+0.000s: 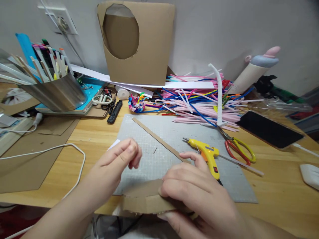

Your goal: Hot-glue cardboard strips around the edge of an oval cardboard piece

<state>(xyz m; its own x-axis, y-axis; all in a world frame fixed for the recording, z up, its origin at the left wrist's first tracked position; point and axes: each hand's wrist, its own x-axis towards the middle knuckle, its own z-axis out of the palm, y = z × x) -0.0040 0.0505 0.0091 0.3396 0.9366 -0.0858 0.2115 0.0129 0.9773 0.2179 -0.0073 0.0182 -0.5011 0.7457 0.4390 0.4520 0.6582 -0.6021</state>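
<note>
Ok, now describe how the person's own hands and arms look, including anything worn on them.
The left hand and right hand are ungloved, with no ring or bracelet on the parts that show. The left forearm and right forearm are bare as far as the picture reaches, with no sleeve or watch in view. I can make out no markings.

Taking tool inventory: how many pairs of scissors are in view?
2: white-handled scissors beside the metal cup, and red-and-yellow-handled scissors right of the yellow glue gun. More may be hidden.
</note>
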